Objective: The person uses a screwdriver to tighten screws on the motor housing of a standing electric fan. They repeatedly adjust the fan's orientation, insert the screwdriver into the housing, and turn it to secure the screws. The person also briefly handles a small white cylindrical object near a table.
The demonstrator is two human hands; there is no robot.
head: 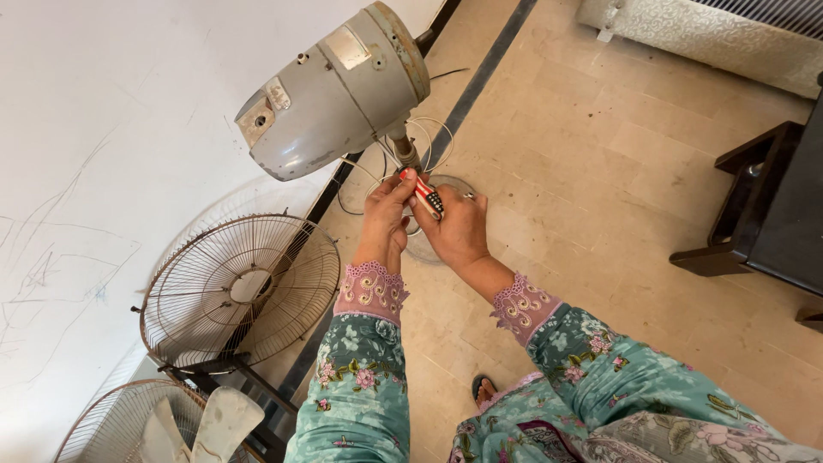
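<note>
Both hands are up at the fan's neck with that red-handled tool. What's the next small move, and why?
Probably steady the pole with the left hand and seat the tool tip before turning. The right hand grips the red-handled tool right under the grey motor housing, which tilts over with its guard off; the wire guard leans against the wall. The tip itself is hidden.

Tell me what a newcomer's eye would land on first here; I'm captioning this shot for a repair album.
The bare grey metal fan motor housing on its stand, upper centre, stripped of guard and blades. Just below it, the left hand and right hand meet around a small red-and-white handled tool by the stand pole. At lower left, a round rusty wire fan guard leans against the white wall.
</note>
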